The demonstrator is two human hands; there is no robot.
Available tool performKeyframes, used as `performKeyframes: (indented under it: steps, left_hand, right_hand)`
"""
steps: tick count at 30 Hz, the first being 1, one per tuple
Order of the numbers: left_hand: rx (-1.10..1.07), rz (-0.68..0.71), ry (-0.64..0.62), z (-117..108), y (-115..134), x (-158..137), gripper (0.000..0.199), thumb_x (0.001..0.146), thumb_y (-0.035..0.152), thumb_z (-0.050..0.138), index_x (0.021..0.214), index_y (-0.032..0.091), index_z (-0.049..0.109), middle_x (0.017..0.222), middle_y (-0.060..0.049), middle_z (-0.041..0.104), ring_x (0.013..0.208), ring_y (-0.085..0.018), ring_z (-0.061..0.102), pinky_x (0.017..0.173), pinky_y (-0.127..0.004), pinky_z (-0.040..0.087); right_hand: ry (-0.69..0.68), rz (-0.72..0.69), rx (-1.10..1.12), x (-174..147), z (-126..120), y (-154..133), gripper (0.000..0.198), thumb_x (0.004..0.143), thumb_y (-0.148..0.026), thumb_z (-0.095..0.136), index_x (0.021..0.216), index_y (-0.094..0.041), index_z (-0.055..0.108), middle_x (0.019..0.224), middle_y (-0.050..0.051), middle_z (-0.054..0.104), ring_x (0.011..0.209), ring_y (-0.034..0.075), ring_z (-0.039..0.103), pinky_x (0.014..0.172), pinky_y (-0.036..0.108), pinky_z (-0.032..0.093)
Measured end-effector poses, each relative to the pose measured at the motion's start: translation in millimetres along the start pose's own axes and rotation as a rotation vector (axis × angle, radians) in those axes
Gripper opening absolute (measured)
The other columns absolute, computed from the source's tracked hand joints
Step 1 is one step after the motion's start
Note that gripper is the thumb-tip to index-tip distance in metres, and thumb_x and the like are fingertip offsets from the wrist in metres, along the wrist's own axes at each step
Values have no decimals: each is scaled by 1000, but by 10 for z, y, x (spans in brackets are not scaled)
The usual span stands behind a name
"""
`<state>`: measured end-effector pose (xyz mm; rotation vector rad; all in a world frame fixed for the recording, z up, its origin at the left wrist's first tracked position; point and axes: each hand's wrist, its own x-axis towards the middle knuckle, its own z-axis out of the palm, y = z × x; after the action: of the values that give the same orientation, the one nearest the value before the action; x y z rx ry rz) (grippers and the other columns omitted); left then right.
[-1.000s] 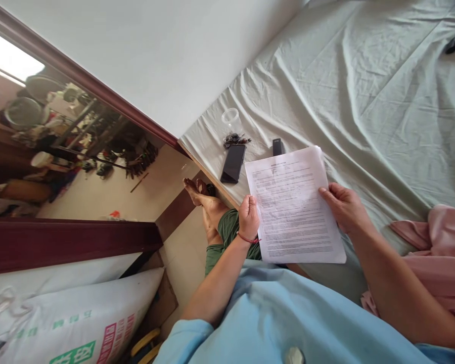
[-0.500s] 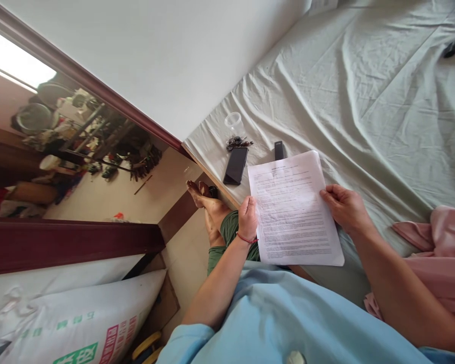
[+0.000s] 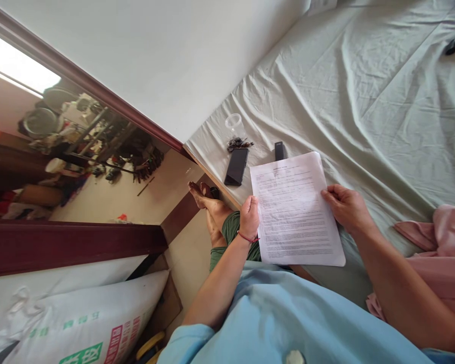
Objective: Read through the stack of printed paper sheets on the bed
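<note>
Printed papers [image 3: 296, 212]: white, short heading above dense lines of small type, too fine to read; held above bed [image 3: 394, 111], near its wooden edge [image 3: 212, 177]. Left hand [image 3: 249, 218] pinching papers' left edge, right hand [image 3: 347, 207] pinching right edge.

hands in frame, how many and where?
2. The left hand holds the left edge of the printed document; the right hand pinches its right edge. Some fingers are hidden behind the document, but no other hand shows.
</note>
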<state>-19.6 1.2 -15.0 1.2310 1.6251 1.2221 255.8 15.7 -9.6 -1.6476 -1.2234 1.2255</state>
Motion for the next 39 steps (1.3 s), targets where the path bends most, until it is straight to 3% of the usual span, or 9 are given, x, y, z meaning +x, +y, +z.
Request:
performKeyframes:
  steps: [29, 39]
  left_hand:
    - [27, 16, 4, 0, -35, 11, 54, 96, 68, 57, 72, 21, 49, 69, 3, 44, 69, -15, 40, 67, -28, 37]
    - [62, 28, 1, 3, 5, 1, 59, 95, 75, 53, 72, 22, 47, 69, 3, 42, 68, -15, 38, 65, -29, 36]
  right_hand:
    - [-7, 20, -17, -8, -4, -45, 29, 87, -52, 62, 82, -23, 67, 65, 0, 62, 56, 15, 48, 51, 30, 37]
    - [8, 5, -40, 10, -3, -1, 31, 87, -52, 62, 83, -22, 68, 65, 0, 62, 56, 15, 48, 50, 29, 36]
